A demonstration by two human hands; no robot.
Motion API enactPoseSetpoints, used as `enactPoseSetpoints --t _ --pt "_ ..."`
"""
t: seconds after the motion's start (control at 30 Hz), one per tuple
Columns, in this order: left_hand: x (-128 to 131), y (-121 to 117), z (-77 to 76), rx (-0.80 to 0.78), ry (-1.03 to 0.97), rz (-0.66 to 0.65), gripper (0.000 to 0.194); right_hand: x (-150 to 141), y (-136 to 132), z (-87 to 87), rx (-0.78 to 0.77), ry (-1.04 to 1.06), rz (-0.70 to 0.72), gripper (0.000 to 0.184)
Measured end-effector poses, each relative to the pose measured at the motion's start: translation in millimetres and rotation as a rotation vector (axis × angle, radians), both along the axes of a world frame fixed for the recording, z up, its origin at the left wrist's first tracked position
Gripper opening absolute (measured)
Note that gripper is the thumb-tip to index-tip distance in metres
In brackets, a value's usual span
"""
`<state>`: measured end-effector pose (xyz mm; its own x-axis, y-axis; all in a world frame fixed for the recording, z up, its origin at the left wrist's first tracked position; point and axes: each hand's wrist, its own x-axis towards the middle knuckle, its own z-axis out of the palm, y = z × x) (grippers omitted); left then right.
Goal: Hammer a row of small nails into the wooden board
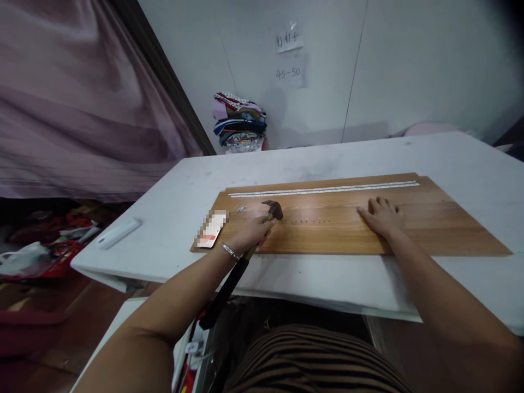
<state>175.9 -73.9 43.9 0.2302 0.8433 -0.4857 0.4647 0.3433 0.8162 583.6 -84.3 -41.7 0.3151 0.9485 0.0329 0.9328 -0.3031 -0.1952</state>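
My left hand is closed around the shaft of a claw hammer, close to its head. The dark handle slants back toward me below the wrist. Flat on the wooden board rests my right hand, fingers spread and holding nothing. Between the hands, a row of small dark marks or nails runs along the board; which they are I cannot tell. A little heap of nails lies left of the hammer head. Along the board's far side stretches a pale measuring strip.
A phone lies on the board's left end. The white table carries the board and a white handheld object near its left corner. Folded cloths are stacked at the back. A pink curtain hangs at left.
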Motion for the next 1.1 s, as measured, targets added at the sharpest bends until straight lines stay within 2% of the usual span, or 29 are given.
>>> enactPoseSetpoints --t 0.1,0.3,0.47,0.87,1.1 --pt "-2 0 0.1 0.030 -0.022 -0.001 0.027 0 -1 -0.2 0.013 -0.001 -0.005 0.058" --pt "2 -5 7.4 0.005 0.023 -0.019 0.037 -1 -1 -1.2 0.026 0.002 -0.007 0.056" --pt "7 -7 12.3 0.010 0.049 -0.006 0.032 1 0 -2.0 0.029 -0.013 -0.002 0.056" --pt "4 -1 4.0 0.000 0.026 -0.003 0.030 0 -1 0.0 0.038 0.005 0.004 0.054" --pt "5 -3 14.0 -0.002 -0.024 0.033 0.025 2 0 -2.8 0.040 0.002 0.005 0.054"
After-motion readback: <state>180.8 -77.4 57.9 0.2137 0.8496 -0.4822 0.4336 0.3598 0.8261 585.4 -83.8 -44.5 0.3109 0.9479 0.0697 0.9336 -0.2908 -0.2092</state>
